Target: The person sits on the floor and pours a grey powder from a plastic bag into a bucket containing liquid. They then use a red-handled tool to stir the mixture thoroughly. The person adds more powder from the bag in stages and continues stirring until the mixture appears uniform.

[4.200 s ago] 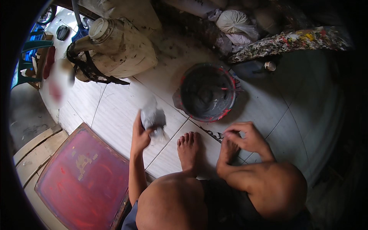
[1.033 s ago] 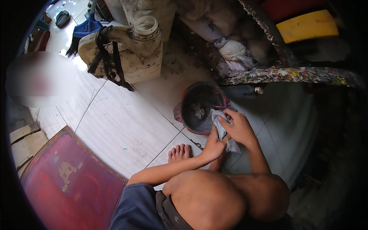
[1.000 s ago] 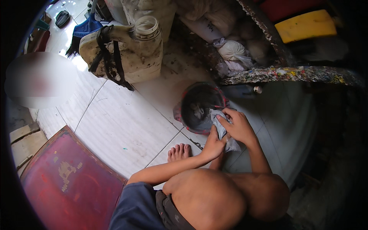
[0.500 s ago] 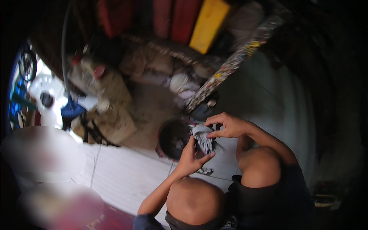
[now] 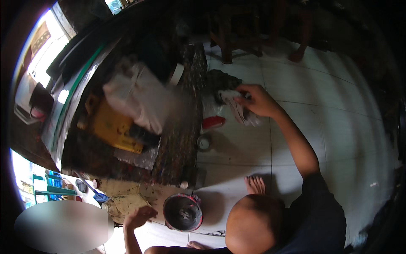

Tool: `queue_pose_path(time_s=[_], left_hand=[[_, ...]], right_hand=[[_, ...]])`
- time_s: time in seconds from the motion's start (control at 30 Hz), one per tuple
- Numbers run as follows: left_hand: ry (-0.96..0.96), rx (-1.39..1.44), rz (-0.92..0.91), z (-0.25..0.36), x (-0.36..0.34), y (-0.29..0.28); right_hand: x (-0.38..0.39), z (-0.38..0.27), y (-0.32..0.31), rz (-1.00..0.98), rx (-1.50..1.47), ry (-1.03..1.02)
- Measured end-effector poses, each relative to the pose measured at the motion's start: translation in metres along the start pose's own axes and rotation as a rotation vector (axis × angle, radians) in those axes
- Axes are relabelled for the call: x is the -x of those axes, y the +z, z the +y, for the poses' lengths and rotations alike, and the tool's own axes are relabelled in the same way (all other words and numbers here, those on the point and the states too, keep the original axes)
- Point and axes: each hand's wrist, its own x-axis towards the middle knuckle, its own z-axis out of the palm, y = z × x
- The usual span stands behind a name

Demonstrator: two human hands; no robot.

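While the right hand [image 5: 258,99] stretches out to the upper middle of the frame, its fingers are pinched shut on a crumpled pale rag [image 5: 242,111], grey-white with darker streaks, which hangs just below the knuckles above the white floor tiles [image 5: 338,110]. Right beside it, a dark heap of cloth [image 5: 220,80] lies against the paint-spattered board [image 5: 184,127] that runs down the centre. Down at the lower middle sits a round dark bucket [image 5: 182,212] with a red-smeared rim; its inside looks dark and grimy, contents too murky to tell. The left hand [image 5: 138,216] hovers just left of that bucket, fingers loosely curled, holding nothing I can make out. Between rag and bucket, a small red lid-like piece [image 5: 213,122] and a little round tin [image 5: 204,142] rest on the tile, the tin's contents unclear. Over at centre left, a yellow box-shaped thing [image 5: 111,129] lies under a blurred white sack [image 5: 135,97]. One bare foot [image 5: 255,185] shows just right of the bucket.
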Motion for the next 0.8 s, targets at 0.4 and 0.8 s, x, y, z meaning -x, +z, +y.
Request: queue_pose_path(time_s=[0.4,0.8], left_hand=[[-0.476,0.840,0.528,-0.193,-0.017,0.152],[-0.064,0.551,0.803,-0.126,-0.050,0.212]], right_hand=[[-0.347,0.133,0.079,0.516,-0.144,0.017],[-0.047,0.108,0.115,-0.932,0.405,0.507]])
